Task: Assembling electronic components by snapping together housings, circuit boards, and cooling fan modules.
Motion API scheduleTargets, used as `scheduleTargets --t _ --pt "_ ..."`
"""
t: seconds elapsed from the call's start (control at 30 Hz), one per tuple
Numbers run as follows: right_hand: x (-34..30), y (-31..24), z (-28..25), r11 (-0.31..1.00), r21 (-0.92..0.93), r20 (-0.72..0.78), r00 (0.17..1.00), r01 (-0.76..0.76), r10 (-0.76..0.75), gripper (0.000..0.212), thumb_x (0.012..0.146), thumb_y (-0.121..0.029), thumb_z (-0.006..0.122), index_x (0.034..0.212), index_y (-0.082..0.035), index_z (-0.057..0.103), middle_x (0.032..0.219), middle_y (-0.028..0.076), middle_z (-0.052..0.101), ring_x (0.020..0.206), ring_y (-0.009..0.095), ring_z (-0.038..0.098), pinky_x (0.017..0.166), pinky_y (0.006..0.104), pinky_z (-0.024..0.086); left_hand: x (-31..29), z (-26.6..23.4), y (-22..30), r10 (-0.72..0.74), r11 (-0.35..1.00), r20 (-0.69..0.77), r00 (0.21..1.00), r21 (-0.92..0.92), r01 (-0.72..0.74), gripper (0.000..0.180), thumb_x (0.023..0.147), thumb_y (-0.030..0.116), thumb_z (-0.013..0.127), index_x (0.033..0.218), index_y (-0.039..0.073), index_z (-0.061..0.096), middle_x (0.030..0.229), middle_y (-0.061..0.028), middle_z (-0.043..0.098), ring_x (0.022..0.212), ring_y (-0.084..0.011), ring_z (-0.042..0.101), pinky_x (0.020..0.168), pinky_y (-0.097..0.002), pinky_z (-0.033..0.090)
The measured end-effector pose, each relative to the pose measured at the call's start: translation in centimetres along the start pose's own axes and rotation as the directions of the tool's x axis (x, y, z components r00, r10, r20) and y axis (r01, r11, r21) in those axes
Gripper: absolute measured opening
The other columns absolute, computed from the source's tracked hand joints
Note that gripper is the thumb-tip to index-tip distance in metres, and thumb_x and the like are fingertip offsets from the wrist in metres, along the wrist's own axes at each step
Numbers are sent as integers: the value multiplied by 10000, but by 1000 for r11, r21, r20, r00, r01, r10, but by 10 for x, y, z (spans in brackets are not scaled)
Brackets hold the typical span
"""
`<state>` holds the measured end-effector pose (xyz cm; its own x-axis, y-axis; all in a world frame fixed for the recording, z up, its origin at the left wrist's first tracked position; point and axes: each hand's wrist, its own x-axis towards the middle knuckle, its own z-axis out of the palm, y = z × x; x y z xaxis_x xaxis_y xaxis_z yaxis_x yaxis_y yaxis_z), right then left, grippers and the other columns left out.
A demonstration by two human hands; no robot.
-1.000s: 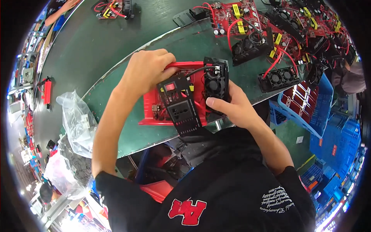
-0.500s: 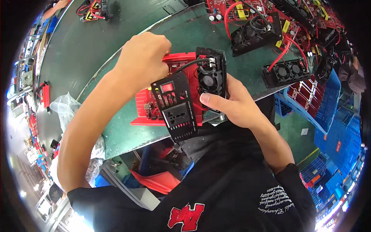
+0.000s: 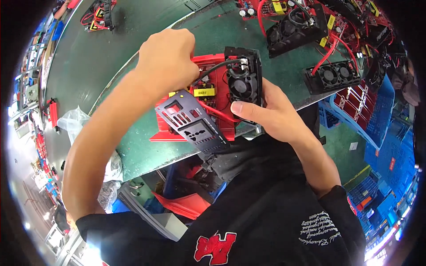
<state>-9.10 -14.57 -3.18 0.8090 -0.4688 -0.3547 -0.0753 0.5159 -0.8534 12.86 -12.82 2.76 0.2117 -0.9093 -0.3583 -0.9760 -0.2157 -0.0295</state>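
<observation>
A red metal housing [image 3: 166,135] with a circuit board in it lies on the green table at its near edge. At its right end a black fan panel [image 3: 242,88] stands up, and my right hand [image 3: 277,113] grips it, thumb over the front and fingers behind. A tilted black socket panel [image 3: 191,124], with a switch cut-out and slots, lies slanted over the housing. My left hand [image 3: 171,60] is closed above the panel's upper end; its fingertips are hidden. A black cable [image 3: 217,68] runs from the fan panel toward that hand.
Several red circuit boards with black fan panels [image 3: 330,80] crowd the right of the table [image 3: 146,155]. Another wired assembly [image 3: 98,17] sits far left. A clear plastic bag [image 3: 75,122] hangs at the left edge. Blue crates [image 3: 377,119] stand at the right, below table height.
The socket panel has turned, its upper end swinging left and its face tilting, uncovering yellow parts and red wires in the housing. My left hand has moved slightly up; the right still holds the fan panel.
</observation>
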Motion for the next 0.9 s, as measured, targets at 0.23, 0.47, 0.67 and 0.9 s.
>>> scheduleTargets --t 0.23,0.47,0.67,0.9 --pt "-10 11 3 986 -5 -139 977 164 -163 574 807 -165 762 1232 55 445 1088 91 552 986 138 537 895 302 453 16 -32 -94 122 818 -49 991 -560 -128 362 754 265 630 974 -21 655 869 -165 675 847 -259 673 756 -372 515" --pt "-78 30 40 960 -227 -45 983 165 -180 430 796 -76 701 1149 -6 466 1061 100 497 922 155 520 720 287 461 42 -24 -217 -20 881 -805 593 267 392 474 848 431 622 1108 34 604 948 -188 679 884 -350 662 818 -439 507" --pt "-36 40 48 137 -938 149 727 318 -671 653 633 -160 817 1217 -51 545 1214 179 491 1081 352 516 914 418 449 78 3 -264 -349 884 -728 590 -47 465 853 646 503 764 1279 27 446 1206 -252 512 1150 -409 480 955 -485 404" --pt "30 22 68 179 -917 165 749 355 -642 332 690 -132 811 960 -30 646 1245 197 450 1127 366 480 842 395 511 85 49 -297 -622 780 -285 729 -304 547 668 711 388 617 1269 36 511 1171 -245 617 1105 -395 592 930 -457 473"
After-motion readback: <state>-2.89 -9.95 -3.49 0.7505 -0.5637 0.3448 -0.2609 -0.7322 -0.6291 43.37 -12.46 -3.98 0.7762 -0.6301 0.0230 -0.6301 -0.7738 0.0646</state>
